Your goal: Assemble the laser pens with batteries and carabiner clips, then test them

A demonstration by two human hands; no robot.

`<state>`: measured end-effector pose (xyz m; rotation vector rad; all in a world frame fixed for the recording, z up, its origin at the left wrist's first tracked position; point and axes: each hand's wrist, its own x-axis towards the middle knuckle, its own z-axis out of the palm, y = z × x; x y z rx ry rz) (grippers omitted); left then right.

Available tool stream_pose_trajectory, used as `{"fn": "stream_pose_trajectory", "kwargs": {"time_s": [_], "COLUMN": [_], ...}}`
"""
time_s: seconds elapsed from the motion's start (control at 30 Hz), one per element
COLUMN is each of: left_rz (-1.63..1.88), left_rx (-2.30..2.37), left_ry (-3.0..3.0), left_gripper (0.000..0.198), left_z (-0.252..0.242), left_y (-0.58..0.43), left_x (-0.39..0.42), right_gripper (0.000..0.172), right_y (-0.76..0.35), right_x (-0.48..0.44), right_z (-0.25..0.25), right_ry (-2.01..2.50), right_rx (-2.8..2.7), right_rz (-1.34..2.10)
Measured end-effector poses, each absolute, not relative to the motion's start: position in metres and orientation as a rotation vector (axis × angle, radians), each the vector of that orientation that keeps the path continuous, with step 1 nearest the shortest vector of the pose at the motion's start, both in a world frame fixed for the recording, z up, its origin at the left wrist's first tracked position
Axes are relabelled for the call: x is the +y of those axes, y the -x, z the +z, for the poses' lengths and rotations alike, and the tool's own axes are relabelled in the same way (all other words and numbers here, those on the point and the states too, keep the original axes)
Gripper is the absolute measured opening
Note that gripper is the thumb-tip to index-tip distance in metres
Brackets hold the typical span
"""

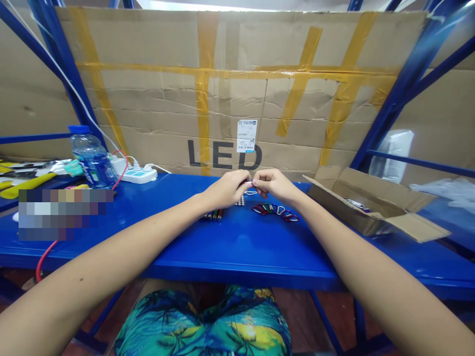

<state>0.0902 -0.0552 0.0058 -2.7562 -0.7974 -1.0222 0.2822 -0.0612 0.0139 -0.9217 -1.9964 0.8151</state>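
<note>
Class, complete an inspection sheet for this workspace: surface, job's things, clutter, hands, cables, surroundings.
Surface: glossy blue table.
Job's things: small shiny item, mostly hidden; multicoloured, metal-looking carabiners in a curved row; small silvery beads and slim dark tubes, both partly hidden.
Clutter: clear plastic bottle with blue cap and yellow-handled items, left; open brown cardboard box, right, something metallic inside.
Hands: left hand and right hand pinch the small shiny item.
Cables: red cable over the front edge, left; white plastic power strip, plugs inserted.
Surroundings: large brown cardboard panel marked LED; blue metal frame.
</note>
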Motion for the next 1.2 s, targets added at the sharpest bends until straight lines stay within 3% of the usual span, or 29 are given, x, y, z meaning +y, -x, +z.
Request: {"fn": "stream_pose_trajectory", "kwargs": {"time_s": [0.17,0.27,0.77,1.0,1.2], "left_rz": [-0.83,-0.799,-0.727,-0.815,-0.797], "left_rx": [-0.986,-0.979,-0.746,-0.926,-0.99], "left_ry": [2.715,2.735,2.684,2.613,2.603], "left_gripper": [0.026,0.025,0.028,0.026,0.026], "left_z": [0.007,0.008,0.012,0.023,0.022], "left_y": [-0.093,-0.09,-0.082,-0.078,-0.078], "left_x": [-0.052,-0.054,-0.057,-0.057,-0.057], "right_gripper": [0.018,0.018,0.022,0.014,0.005], "right_y": [-0.281,-0.28,-0.277,-0.286,-0.283], "right_x": [-0.061,-0.061,-0.066,-0.07,-0.071], "right_z": [0.015,0.013,0.012,0.028,0.017], "right_ry": [0.95,0.947,0.942,1.258,1.478], "right_rx": [-2.101,-2.131,-1.877,-2.25,-2.567], "right_rz": [0.419,0.382,1.026,0.401,0.457]}}
